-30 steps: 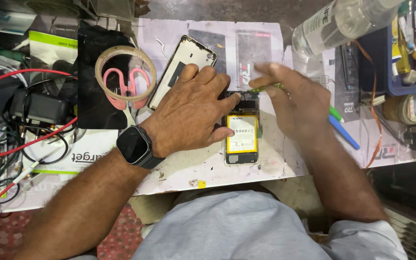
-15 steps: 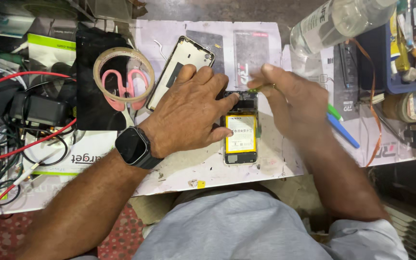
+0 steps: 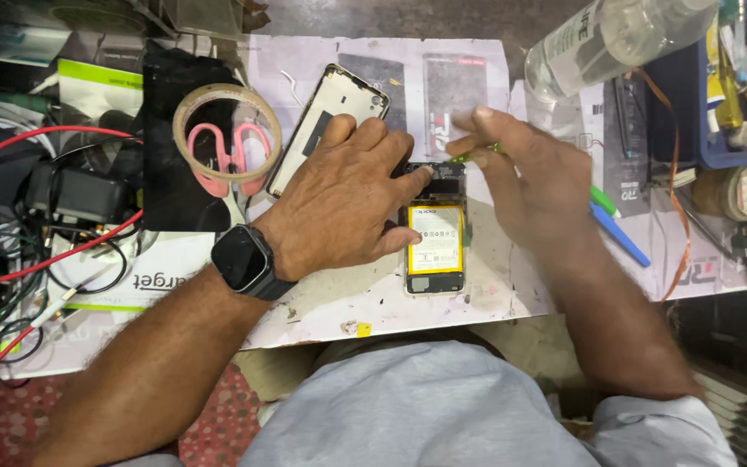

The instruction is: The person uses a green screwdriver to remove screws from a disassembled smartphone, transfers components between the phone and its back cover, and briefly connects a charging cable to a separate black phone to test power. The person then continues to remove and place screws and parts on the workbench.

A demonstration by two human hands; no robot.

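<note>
Working mid-teardown: opened phone (image 3: 435,246) near worktop front edge, battery exposed; back cover (image 3: 326,121) already off. Left hand (image 3: 339,203) flat, bracing; right hand (image 3: 525,186) pinching green-tipped tool (image 3: 469,156) at phone's top.

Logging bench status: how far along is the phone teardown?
Done: back cover is off, lying aside; battery exposed. In hand: left hand steadies the phone, right hand works a green-handled tool at its top end. Left: battery remains seated.
</note>
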